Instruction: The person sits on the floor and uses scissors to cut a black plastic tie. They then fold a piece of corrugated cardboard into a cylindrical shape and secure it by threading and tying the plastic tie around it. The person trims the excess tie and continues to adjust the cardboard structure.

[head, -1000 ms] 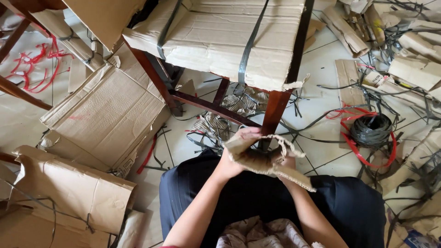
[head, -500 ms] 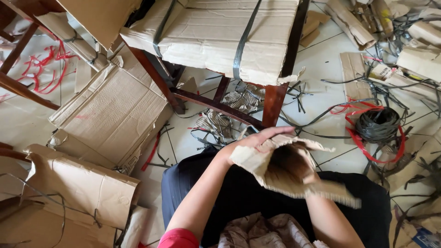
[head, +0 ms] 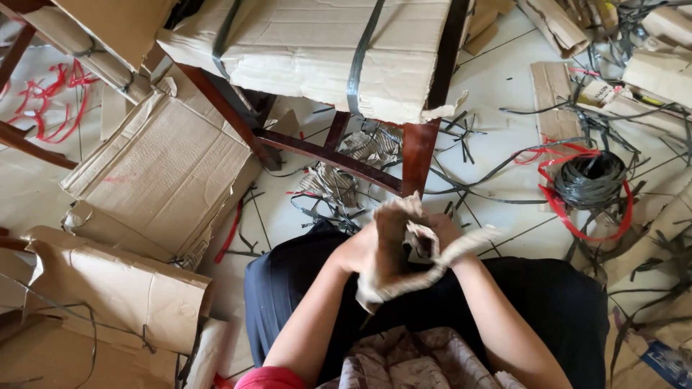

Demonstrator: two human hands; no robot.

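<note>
While both hands meet over the lap, the left hand [head: 360,248] is closed around a crumpled piece of cardboard [head: 395,252], fingers wrapped over its left side. The right hand [head: 443,234] grips the same piece from the other side, mostly hidden behind the folded sheet, so its fingers cannot be made out clearly. A pale strip of the cardboard sticks out to the right past the right wrist, and another ragged flap stands up above the hands. The cardboard is held in the air, just above the person's dark-clothed knees [head: 548,302], clear of the floor.

Just beyond the hands stands a dark red wooden chair leg [head: 418,155], joined to a slanting rung. On top of that frame lies a flat cardboard bundle [head: 317,50] bound with dark plastic straps. Loose dark strap offcuts [head: 461,137] are scattered over the tiled floor [head: 497,94]. To the right lies a coil of dark strapping [head: 587,180] ringed by a red strap. To the left lie flattened cardboard boxes [head: 158,173], one overlapping another, with red strap scraps [head: 58,101] further away at the upper left.
</note>
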